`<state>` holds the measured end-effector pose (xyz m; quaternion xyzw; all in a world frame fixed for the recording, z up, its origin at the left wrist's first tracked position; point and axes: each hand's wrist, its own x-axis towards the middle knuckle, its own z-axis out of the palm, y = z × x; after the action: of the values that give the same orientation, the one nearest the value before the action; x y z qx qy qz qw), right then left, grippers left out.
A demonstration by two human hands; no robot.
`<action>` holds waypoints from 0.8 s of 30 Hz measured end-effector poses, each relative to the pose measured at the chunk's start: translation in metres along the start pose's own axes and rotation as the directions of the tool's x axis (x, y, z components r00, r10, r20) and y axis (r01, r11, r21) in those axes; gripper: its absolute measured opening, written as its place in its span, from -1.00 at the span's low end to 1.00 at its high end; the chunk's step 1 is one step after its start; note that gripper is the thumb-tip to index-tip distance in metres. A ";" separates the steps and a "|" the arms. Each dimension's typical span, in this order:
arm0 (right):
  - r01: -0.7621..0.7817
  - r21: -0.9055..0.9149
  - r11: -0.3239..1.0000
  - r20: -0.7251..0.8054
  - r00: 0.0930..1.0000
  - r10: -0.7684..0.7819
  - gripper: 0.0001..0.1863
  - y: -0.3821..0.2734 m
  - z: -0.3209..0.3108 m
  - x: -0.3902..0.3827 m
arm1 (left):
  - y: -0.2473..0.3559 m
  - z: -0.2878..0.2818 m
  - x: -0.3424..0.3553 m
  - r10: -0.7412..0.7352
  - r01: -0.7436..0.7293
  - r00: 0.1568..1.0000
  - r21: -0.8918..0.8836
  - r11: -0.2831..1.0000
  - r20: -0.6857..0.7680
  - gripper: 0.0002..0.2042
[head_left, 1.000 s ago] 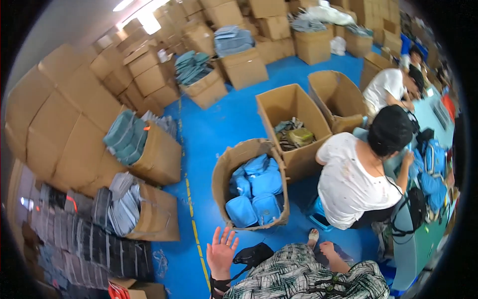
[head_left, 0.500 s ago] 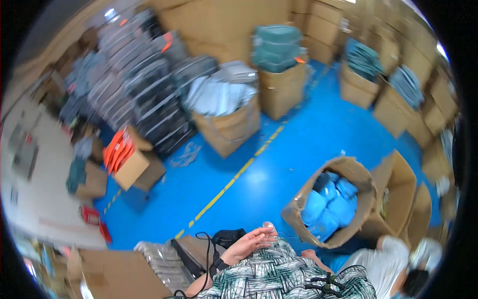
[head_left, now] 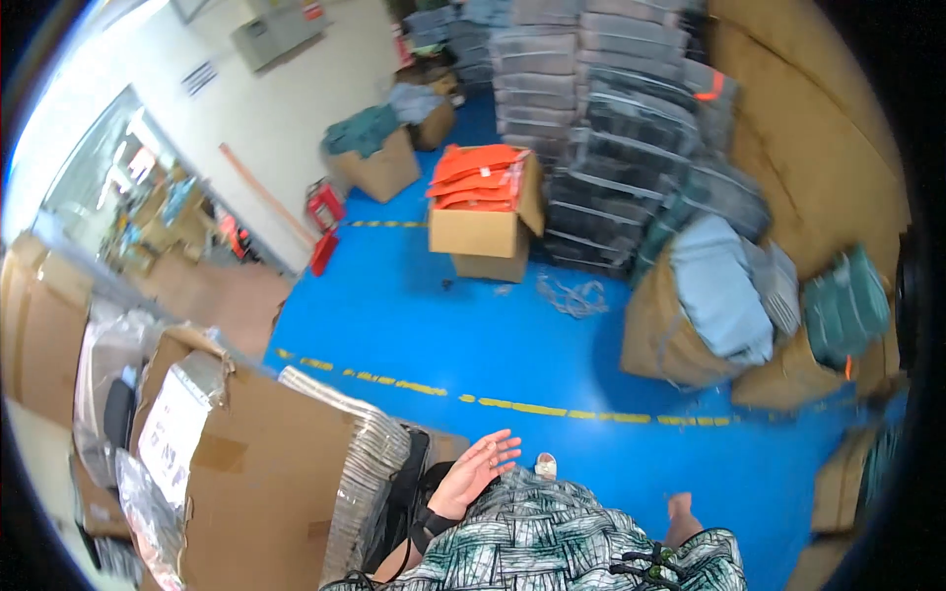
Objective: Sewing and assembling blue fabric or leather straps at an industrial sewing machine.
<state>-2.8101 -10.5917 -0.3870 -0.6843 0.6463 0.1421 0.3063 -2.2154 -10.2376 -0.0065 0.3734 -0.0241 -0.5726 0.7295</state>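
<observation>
My left hand (head_left: 475,475) is held in front of my patterned green, black and white clothing (head_left: 581,537), fingers stretched out and slightly apart, holding nothing. A dark strap (head_left: 431,524) goes round its wrist. Nearest to it on the left are a black bag-like thing (head_left: 399,497), partly hidden, and a stack of plastic-wrapped flat goods (head_left: 372,478). A large brown carton (head_left: 266,473) stands beside that stack. My right hand is out of view.
A carton of orange folded goods (head_left: 478,236) stands ahead on the blue floor (head_left: 394,325). Tall stacks of wrapped dark bundles (head_left: 621,167) rise behind it. Bulging cartons (head_left: 670,325) line the right. White strapping (head_left: 574,295) lies loose. A doorway (head_left: 197,266) opens at left.
My view has swung left: the orange goods moved toward the middle, and the box of blue bundles and the other person left the picture. My left hand stays open before my body.
</observation>
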 end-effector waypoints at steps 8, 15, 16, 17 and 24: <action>0.514 0.456 0.727 -0.078 0.837 -0.542 -0.80 -0.608 -0.041 0.205 | 0.068 -0.014 0.080 0.169 -0.179 0.976 -0.064 0.982 -0.140 -0.56; 0.887 0.147 0.438 0.266 0.391 -0.881 -0.79 -0.880 0.064 0.140 | 0.181 -0.091 0.182 0.281 -0.341 0.907 -0.156 0.927 -0.313 -0.58; 0.895 0.132 0.427 0.296 0.375 -0.878 -0.79 -0.897 0.056 0.142 | 0.202 -0.097 0.188 0.332 -0.415 0.871 -0.178 0.893 -0.363 -0.58; 0.875 0.069 0.478 0.454 0.399 -0.797 -0.76 -0.904 0.051 0.145 | 0.221 -0.101 0.195 0.365 -0.470 0.836 -0.193 0.861 -0.409 -0.57; 0.722 -0.222 0.655 0.608 0.628 -0.486 -0.79 -0.852 -0.001 0.313 | 0.341 -0.165 0.249 0.366 -0.516 0.797 -0.226 0.826 -0.480 -0.58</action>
<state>-1.9436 -10.8610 -0.3704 -0.8545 0.2156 0.3424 0.3258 -1.7749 -10.3425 -0.0286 0.3361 0.1454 -0.2854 0.8857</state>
